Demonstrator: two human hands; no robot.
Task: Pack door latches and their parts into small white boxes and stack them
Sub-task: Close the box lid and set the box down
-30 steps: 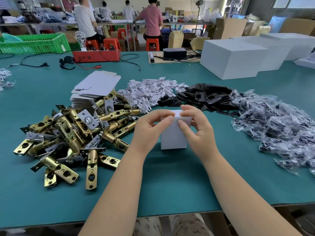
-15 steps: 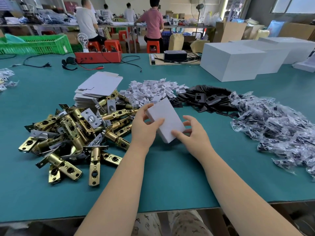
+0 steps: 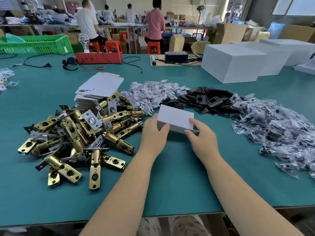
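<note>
The small white box [image 3: 175, 118], upright a second ago, now lies flat and level, gripped at its left end by the left hand [image 3: 154, 132] and pinched at its right by the right hand [image 3: 202, 134], above the green surface [image 3: 179, 181], right of the brass latches [image 3: 76, 133]. No writing legible.

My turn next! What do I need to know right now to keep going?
Left hand and right hand both grip one closed small white box, lying flat just above the green table.
Brass latches lie heaped on the left, flat box blanks behind them, white inserts, black plates and bagged parts to the right.
This box looks packed; stacking it is left, then the rest.
</note>
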